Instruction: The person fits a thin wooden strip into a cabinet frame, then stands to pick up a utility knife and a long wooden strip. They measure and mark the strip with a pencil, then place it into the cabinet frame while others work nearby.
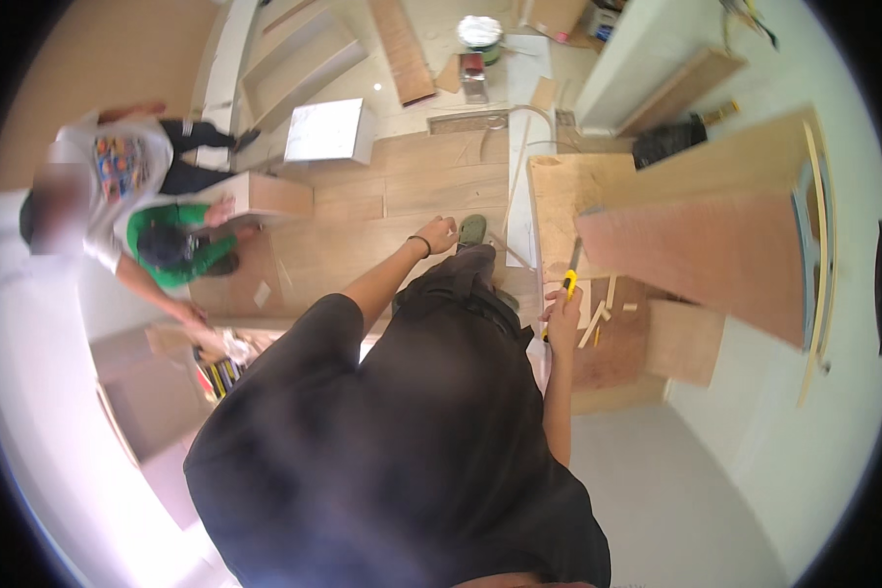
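My right hand (pixel 563 312) grips a yellow-and-black utility knife (pixel 569 283). Its grey blade points away from me, close to the near-left edge of a reddish-brown plywood sheet (pixel 706 257). Under that hand, thin wood strips (pixel 592 325) lie on a brown board. My left hand (pixel 439 233), with a dark band at the wrist, hangs over the floor beside my leg. Its fingers are loosely bent and apart, and I see nothing held in them. Past it, a green shoe (pixel 472 230) is on my foot.
Two people are at my left; one, in green (pixel 181 240), crouches by a wooden box (pixel 265 195). A white box (pixel 325 131), a drawer frame (pixel 299 67), a long plank (pixel 400 51) and a bucket (pixel 479 35) lie farther off. Panels lean on the right wall.
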A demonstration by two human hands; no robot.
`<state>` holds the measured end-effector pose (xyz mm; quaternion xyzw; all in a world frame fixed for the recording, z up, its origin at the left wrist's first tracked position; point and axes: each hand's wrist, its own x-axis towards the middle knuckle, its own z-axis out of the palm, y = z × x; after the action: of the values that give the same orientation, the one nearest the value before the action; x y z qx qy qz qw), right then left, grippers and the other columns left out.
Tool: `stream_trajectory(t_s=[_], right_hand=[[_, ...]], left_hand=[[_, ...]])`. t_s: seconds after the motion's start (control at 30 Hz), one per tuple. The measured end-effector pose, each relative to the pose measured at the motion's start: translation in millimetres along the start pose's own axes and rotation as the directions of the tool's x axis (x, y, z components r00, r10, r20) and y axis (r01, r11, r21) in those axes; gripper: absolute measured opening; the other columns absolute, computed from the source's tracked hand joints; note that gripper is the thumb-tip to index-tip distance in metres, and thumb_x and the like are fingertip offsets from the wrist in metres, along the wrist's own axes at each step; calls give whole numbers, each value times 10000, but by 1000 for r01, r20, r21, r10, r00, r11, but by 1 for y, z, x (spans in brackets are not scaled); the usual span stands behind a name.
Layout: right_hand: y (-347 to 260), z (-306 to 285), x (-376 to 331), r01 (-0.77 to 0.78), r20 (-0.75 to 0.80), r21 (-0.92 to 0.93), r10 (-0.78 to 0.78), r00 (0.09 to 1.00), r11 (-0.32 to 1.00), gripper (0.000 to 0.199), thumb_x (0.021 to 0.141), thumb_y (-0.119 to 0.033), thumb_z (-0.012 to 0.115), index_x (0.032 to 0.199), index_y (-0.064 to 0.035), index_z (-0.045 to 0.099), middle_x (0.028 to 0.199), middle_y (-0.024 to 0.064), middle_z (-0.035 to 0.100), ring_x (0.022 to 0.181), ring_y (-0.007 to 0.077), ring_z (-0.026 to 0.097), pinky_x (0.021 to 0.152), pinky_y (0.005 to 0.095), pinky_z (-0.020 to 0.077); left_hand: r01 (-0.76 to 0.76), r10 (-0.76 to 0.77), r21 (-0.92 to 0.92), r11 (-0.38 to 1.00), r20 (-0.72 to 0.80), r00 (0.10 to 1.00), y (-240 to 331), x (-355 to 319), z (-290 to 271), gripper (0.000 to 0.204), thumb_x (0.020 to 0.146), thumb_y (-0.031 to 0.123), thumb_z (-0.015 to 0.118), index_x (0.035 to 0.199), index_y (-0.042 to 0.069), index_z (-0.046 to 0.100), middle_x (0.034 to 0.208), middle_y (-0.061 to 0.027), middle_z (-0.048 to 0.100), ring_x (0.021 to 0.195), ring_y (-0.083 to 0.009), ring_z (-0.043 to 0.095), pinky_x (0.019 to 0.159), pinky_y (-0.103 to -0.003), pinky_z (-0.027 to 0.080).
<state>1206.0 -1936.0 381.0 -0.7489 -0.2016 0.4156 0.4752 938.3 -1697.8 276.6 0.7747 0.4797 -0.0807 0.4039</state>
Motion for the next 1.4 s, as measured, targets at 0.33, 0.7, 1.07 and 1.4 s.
stream_trajectory(t_s=[0.33,0.7,1.07,1.4], right_hand=[[31,54,139,183,379,-342,-43,925,922,171,1054,-273,429,1126,-121,459,583,-43,399,410,51,383,348,234,314],[45,5,121,-36,451,-571,351,821,820,293,1035,-371,442,1080,-82,460,614,4,446,425,107,427,385,275,394],[5,107,159,90,516,-736,470,716,671,472,1017,-535,411,917,-81,494,568,-4,412,394,108,367,379,280,360],[-25,284,72,320,699,-697,506,506,642,253,1044,-342,466,1075,-94,432,713,7,474,494,80,414,443,247,396]], left_hand=[[534,-530,-240,811,85,844,-111,-98,32,357,869,258,536,1094,4,649,1119,-297,647,1088,-425,616,952,-478,481],[379,-748,-791,481,-145,648,-66,-156,85,327,873,290,565,1050,31,657,1075,-218,686,1044,-388,640,912,-444,502],[515,-871,-857,-32,277,407,-19,-265,277,346,873,273,552,1119,47,640,1160,-234,661,1120,-384,616,956,-454,482],[223,-862,-876,-428,469,191,-93,-285,289,400,876,311,552,1142,26,637,1081,-229,690,1055,-364,657,932,-423,508]])
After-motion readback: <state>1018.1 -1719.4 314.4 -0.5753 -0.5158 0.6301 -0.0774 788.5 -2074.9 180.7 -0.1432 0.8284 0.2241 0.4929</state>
